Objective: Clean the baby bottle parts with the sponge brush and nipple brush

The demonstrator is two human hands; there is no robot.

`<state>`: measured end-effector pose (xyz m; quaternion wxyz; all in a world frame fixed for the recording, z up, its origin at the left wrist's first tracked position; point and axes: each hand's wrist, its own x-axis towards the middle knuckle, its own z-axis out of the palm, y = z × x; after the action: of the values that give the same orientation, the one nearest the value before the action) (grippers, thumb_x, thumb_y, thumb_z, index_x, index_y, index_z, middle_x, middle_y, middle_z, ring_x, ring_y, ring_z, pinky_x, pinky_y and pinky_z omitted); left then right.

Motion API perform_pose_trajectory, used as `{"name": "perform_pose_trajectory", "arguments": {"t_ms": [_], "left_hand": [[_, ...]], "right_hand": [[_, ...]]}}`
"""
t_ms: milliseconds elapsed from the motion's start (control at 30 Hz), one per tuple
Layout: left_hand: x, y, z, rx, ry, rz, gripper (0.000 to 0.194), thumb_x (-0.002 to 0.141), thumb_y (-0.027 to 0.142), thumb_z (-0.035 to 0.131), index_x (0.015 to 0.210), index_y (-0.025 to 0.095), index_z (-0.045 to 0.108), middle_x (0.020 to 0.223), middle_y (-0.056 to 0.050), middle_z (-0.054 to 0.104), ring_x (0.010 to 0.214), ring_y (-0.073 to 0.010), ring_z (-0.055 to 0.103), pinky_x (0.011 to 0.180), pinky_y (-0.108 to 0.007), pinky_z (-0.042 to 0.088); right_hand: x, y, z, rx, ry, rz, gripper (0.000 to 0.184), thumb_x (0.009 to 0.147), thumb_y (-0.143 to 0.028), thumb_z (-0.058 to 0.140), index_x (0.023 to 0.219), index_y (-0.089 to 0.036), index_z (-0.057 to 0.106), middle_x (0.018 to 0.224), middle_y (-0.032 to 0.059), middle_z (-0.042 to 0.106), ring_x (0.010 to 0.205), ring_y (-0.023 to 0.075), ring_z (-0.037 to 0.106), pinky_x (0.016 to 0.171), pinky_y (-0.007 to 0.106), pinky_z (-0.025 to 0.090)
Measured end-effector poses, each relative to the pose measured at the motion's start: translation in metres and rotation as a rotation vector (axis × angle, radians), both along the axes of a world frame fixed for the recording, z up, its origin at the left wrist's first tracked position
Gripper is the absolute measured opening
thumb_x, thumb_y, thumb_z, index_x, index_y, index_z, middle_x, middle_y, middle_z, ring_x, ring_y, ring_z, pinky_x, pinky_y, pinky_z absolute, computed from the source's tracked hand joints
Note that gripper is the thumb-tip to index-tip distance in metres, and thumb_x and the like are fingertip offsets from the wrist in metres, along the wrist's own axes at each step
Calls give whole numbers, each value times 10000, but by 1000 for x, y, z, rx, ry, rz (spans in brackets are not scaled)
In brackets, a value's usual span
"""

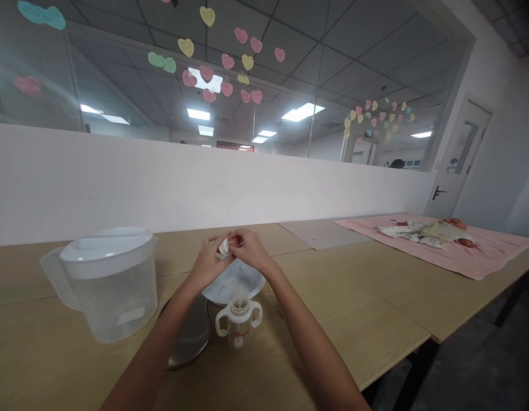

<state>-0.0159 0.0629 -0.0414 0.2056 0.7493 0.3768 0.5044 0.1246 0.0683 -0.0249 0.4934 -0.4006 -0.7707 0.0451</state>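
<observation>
Grip: left hand (209,258) and right hand (249,249) pinched a small white rounded piece (224,246) between them, near a white round bowl (219,290) | Position: clear bottle with two white loop handles (238,329) stood upright, axis vertical, lower than the piece, near side | Nearer hand: neither clearly was.

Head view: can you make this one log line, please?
left hand, right hand: holding small white piece | two-handled bottle: upright on table | lidded jug: leftward
</observation>
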Motion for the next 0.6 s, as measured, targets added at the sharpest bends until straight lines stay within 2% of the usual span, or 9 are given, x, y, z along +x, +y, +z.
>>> {"name": "perform_pose_trajectory", "arguments": {"t_ms": [100,167,233,367,467,600], "left_hand": [[0,-6,3,153,183,78,441,720,369,543,1129,203,526,1149,-91,519,1060,-226,482,839,-329,423],[1,-12,8,160,211,103,403,751,370,512,1116,199,528,1128,-76,559,1052,-216,495,900,-328,376],[2,-18,14,129,199,96,403,740,385,530,1099,201,544,1131,-67,578,1048,-223,504,909,-320,362],[8,-31,25,53,145,98,388,711,414,558,1034,203,593,1061,-53,627,974,-234,544,847,-298,378],[12,-35,28,1,186,169,403,706,469,538,986,189,615,915,-52,666,823,-221,578,735,-276,391],[13,-35,27,-24,306,261,405,732,508,470,896,179,639,750,-54,661,682,-210,569,604,-259,354]], "right_hand": [[0,-5,2,32,-66,36,116,715,-121,457,776,-146,553,731,15,570,673,108,507,639,226,406],[2,-6,3,26,-51,49,117,758,-148,424,788,-149,537,738,19,571,677,109,510,641,231,406],[4,-5,3,-41,54,82,114,770,-172,420,807,-155,526,722,9,572,654,105,518,620,226,415],[4,2,3,-211,331,117,110,753,-204,438,796,-155,526,658,-9,564,571,93,525,543,203,427],[0,7,0,-214,414,16,106,726,-190,456,771,-153,544,654,-2,573,586,101,538,552,204,434],[-5,8,-4,-170,394,-98,135,720,-170,456,783,-146,573,690,16,600,626,115,556,601,220,440]]}}
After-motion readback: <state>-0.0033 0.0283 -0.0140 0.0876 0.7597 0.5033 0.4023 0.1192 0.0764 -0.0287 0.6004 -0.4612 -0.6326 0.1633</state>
